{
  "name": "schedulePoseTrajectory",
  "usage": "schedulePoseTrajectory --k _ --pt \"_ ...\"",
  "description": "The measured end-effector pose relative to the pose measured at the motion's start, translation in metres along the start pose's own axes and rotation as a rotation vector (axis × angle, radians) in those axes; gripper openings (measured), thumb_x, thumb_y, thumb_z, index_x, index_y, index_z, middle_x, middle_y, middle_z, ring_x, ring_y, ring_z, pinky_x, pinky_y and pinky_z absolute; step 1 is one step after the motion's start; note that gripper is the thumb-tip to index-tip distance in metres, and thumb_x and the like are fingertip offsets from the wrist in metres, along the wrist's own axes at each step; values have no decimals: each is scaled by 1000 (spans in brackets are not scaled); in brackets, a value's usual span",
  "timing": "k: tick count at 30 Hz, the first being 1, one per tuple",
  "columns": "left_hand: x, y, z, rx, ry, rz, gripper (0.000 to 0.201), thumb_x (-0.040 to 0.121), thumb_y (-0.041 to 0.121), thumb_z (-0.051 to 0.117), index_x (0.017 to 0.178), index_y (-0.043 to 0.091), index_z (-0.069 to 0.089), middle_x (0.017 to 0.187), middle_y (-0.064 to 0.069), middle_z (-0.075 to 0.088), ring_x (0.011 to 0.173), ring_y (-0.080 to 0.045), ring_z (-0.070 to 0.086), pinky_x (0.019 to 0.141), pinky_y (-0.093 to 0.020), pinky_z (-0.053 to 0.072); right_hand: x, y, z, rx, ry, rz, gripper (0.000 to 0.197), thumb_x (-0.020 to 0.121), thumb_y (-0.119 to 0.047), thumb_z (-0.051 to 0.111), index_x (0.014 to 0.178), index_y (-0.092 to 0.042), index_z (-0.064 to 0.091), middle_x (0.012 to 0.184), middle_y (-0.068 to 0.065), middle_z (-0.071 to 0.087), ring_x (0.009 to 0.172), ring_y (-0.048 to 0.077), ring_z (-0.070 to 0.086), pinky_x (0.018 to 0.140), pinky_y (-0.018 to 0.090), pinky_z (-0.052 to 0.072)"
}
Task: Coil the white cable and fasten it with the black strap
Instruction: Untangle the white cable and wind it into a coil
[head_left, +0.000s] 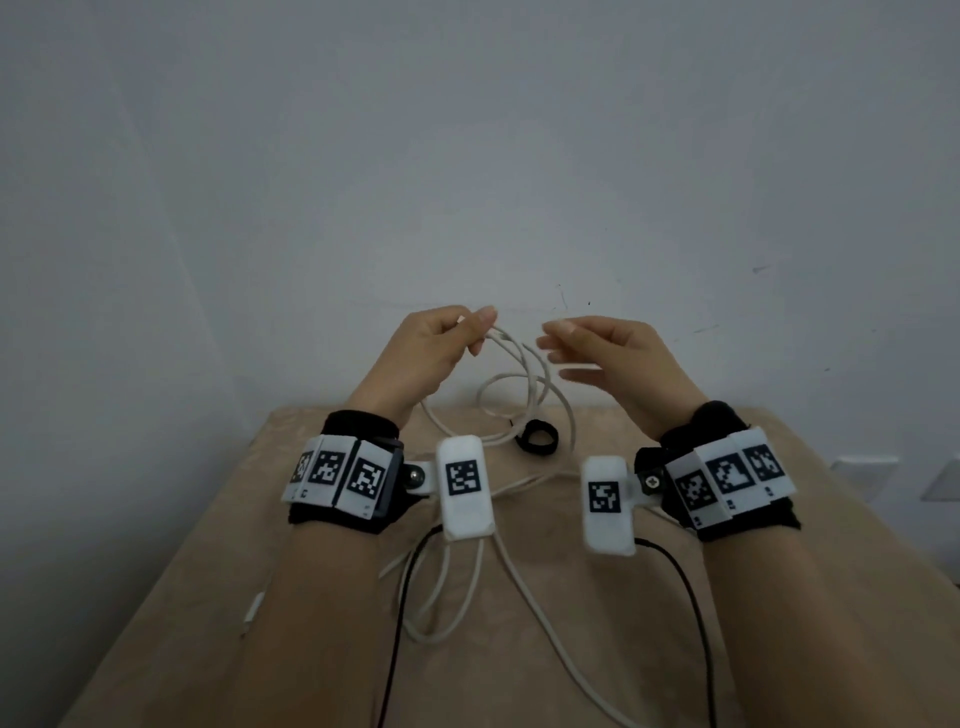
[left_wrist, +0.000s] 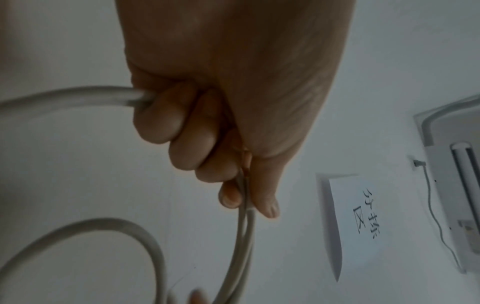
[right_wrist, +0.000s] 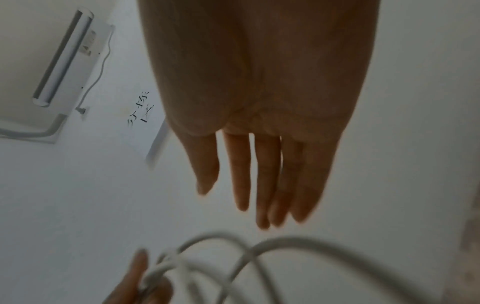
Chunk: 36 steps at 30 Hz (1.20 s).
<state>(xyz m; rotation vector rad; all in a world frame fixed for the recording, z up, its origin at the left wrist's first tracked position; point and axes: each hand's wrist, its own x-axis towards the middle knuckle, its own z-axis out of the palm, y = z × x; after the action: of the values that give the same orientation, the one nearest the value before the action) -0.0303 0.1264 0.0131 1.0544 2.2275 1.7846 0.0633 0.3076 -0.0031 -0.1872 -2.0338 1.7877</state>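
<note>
The beige-covered table (head_left: 779, 649) lies below both raised hands, and the white cable (head_left: 524, 384) hangs in loose loops from the left hand (head_left: 431, 348), whose curled fingers (left_wrist: 166, 123) grasp its strands. The right hand (head_left: 608, 358) is just beside this grip with straight fingers, holding nothing. The black strap (head_left: 537, 438), rolled in a small ring, lies on the table under the hanging loops.

The cable (head_left: 524, 384) is hanging in loops from the left hand (head_left: 431, 348), the right hand (head_left: 613, 358) just right of it; the strap (head_left: 537, 439) is lying on the table (head_left: 779, 597) below, between both wrists.
</note>
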Motion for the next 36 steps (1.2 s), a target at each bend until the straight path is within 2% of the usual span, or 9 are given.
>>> schedulePoseTrajectory --k 6,9,13,18,21,24,27,31,36 --pt "0 -3 -12 -127 85 -27 39 93 41 53 64 16 48 51 3 23 40 -7 16 37 -16 16 -8 11 -13 -149 -352 228 8 87 -7 63 92 -8 70 79 9 73 81 19 69 86 30 55" --pt "-1 -3 -13 -106 54 -24 39 93 41 53 64 15 49 52 4 24 41 -6 16 37 -16 15 -7 7 -7 14 -218 164 13 91 -6 58 93 -1 69 65 4 63 61 14 64 66 26 57" --pt "-6 5 -6 -6 -97 33 38 94 35 52 64 13 51 46 10 28 39 -4 20 39 -15 18 -1 7 1 52 -32 55 15 92 -13 60 95 -7 73 60 -1 55 48 7 43 51 21 42" --pt "-8 20 12 19 -243 133 38 97 28 50 64 10 51 41 13 34 39 -2 25 40 -13 22 -2 9 20 -237 -163 3 16 90 -20 63 87 -10 75 55 -3 54 49 4 44 50 16 38" --pt "-4 17 10 -208 -200 116 37 92 38 50 65 13 52 50 4 31 40 -4 20 39 -16 15 -4 11 22 -291 -250 -3 13 89 -19 64 90 -12 75 64 2 58 55 4 50 52 13 40" --pt "-1 16 1 -488 -111 82 36 93 37 51 63 17 53 46 12 32 36 -1 18 40 -19 9 -4 17 21 -255 -253 70 15 91 -14 62 95 -7 74 71 10 61 59 11 51 50 13 41" --pt "0 18 -9 -645 5 66 34 90 37 50 63 18 53 49 8 33 34 0 18 39 -19 7 -3 28 20 -378 -205 148 16 92 -12 59 98 -6 73 62 -6 64 50 -5 53 49 7 38" --pt "-1 15 -31 -728 167 35 33 97 34 44 69 19 48 50 10 40 33 0 20 34 -15 11 2 40 2 -596 -119 224 17 93 -19 59 94 -12 74 92 0 67 90 12 57 79 22 43" --pt "0 5 -39 -629 232 -27 39 95 38 51 59 23 55 58 3 34 34 0 20 33 -14 12 2 30 -14 -652 -18 155 16 91 -20 61 102 -18 72 114 3 69 111 16 58 92 24 41"
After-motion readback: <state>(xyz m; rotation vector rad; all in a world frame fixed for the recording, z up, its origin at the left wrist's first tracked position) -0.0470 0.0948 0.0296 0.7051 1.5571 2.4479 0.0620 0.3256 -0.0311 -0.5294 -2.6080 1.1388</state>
